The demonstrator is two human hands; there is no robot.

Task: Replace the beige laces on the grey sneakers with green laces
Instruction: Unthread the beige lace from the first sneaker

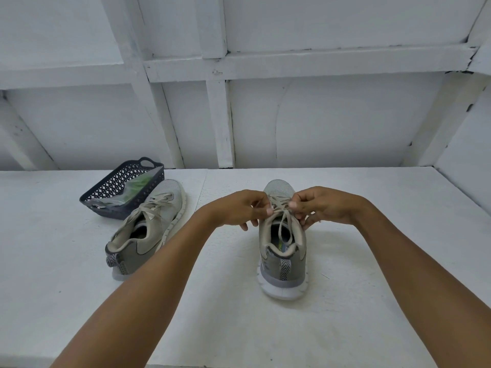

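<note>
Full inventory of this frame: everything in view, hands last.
grey sneakers: 2, grey with white soles, on the table; one centre, the other left, beside the basket
beige laces: 2 sets, beige, threaded in both sneakers
basket: 1, dark blue, back left on the table
plastic bag: 1, clear with something green inside, in the basket
table: 1, white, foreground
wall: 1, white with battens, behind the table
left hand: 1, pinches the centre sneaker's laces
right hand: 1, pinches the same laces
</note>
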